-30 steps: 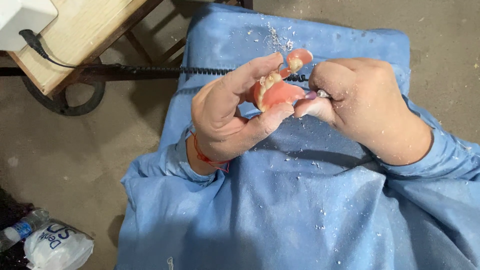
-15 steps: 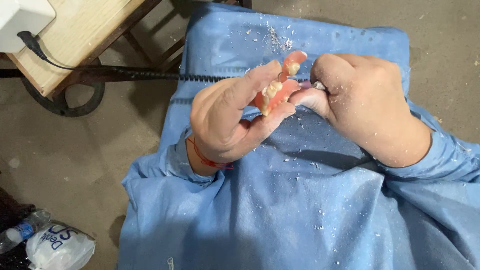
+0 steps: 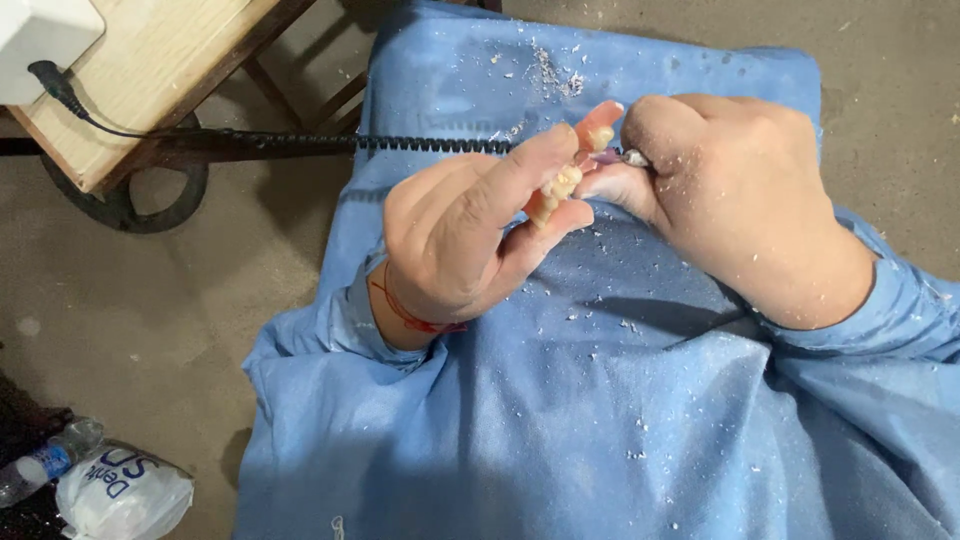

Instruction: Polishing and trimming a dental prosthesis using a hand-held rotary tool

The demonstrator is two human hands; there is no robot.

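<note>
The left hand [image 3: 470, 240] pinches a pink denture [image 3: 570, 175] between thumb and fingers, held above the lap; since a second ago it has turned the piece edge-on, so less pink shows and the teeth face the tool. The right hand [image 3: 740, 190] is closed round a small tool [image 3: 632, 157] whose tip meets the denture; a coiled cord [image 3: 400, 143] runs left toward the wooden bench [image 3: 130, 70]. White dust flecks the blue gown [image 3: 560, 400]; a bottle [image 3: 50, 460] and bag [image 3: 120, 490] lie on the floor.

A denture [image 3: 568, 172] sits between the left hand [image 3: 470, 235] and the right hand [image 3: 735, 195], above a gown [image 3: 560, 420] spread over the lap. A coiled cord [image 3: 400, 144] runs from behind the hands leftward to a wooden bench [image 3: 150, 70]. A bottle [image 3: 50, 462] and bag [image 3: 125, 492] lie on the floor [image 3: 150, 320] at lower left.
</note>
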